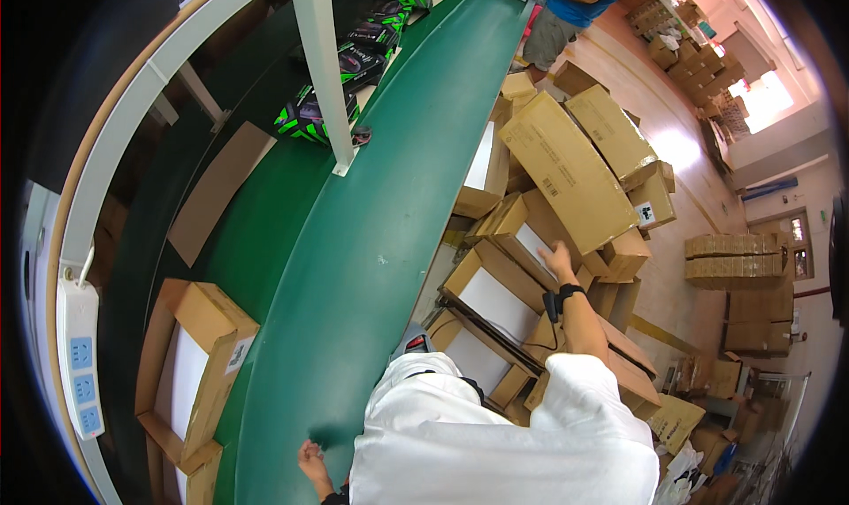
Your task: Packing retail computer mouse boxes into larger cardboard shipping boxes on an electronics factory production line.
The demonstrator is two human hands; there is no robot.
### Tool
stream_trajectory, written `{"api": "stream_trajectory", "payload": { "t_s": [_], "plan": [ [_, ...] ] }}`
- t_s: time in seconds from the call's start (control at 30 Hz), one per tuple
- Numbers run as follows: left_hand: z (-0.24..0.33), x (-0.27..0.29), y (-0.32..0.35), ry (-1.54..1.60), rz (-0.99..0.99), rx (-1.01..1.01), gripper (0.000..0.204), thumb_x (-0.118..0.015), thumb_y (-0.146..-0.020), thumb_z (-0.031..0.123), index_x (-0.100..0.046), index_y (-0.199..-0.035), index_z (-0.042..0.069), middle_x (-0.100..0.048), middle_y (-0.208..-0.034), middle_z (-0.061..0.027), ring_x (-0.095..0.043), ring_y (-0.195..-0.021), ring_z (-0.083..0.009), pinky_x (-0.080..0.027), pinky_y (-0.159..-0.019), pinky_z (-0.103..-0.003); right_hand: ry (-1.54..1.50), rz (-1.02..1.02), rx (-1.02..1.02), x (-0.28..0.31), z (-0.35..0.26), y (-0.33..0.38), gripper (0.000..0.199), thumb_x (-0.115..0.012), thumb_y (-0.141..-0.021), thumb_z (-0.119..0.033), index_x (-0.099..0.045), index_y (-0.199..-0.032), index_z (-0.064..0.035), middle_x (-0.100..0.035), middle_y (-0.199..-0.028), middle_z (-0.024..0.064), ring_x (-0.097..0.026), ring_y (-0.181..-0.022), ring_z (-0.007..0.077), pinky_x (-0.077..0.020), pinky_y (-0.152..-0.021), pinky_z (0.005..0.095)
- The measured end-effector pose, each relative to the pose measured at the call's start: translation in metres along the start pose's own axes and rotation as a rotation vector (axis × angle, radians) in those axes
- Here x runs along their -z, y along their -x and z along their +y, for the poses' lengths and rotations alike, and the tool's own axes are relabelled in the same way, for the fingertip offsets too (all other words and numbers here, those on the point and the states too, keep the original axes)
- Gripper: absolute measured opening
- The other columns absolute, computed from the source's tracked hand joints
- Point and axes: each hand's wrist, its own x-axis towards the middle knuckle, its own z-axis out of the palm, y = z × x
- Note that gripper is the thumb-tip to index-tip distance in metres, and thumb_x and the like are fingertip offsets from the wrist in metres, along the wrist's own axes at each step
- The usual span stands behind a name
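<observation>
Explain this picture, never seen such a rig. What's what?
No machine here: just a person's two bare hands. The single view comes from the left of two fisheye cameras worn on the head, looking down, so straight edges bend. The left hand is by the long green surface; I can't make out anything in it. The right hand is at an open carton, white inside; whether it grips anything is unclear. Toward the left lie another open carton, a flat cardboard sheet and black-and-green packages.

Long green surface (380, 187), white metal frame (320, 72) on L. Floor (669, 253) w/ yellow lines, glare; pale wall (806, 164), bright opening (769, 98) upper R.
</observation>
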Motion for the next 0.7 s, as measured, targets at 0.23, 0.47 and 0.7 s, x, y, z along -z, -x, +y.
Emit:
{"api": "stream_trajectory", "payload": {
  "t_s": [0.23, 0.47, 0.7],
  "plan": [
    [-0.012, 0.034, 0.023, 0.119, 0.148, 0.172, 0.024, -0.049, -0.097, 0.017, -0.06, -0.116, 0.008, -0.063, -0.103, -0.0065, -0.059, -0.095, -0.0194, -0.048, -0.076, -0.036, 0.185, -0.635, -0.03, -0.159, 0.016, 0.164, 0.091, -0.077, -0.072, -0.045, -0.037, -0.144, -0.0061, -0.045, -0.143, 0.0199, -0.043, -0.131, 0.0362, -0.0347, -0.108, 0.0497],
    [-0.062, 0.044, -0.015, -0.149, -0.14, -0.004, 0.032, -0.055, -0.096, 0.02, -0.058, -0.12, -0.001, -0.062, -0.114, -0.0105, -0.06, -0.099, -0.0186, -0.051, -0.081, -0.033, 0.309, -0.345, -0.198, -0.193, -0.004, 0.196, 0.03, -0.053, -0.087, -0.018, -0.062, -0.115, -0.0131, -0.055, -0.121, 0.0142, -0.051, -0.118, 0.0322, -0.0401, -0.095, 0.0557],
    [-0.01, 0.041, -0.033, -0.196, -0.143, -0.179, 0.036, -0.053, -0.096, 0.025, -0.057, -0.122, 0.001, -0.06, -0.119, -0.0106, -0.059, -0.103, -0.0202, -0.05, -0.083, -0.035, 0.217, -0.719, 0.304, -0.21, 0.001, 0.179, 0.034, -0.04, -0.089, -0.018, -0.069, -0.099, -0.0007, -0.063, -0.109, 0.0248, -0.061, -0.102, 0.0384, -0.0337, -0.102, 0.0556]
  ]
}}
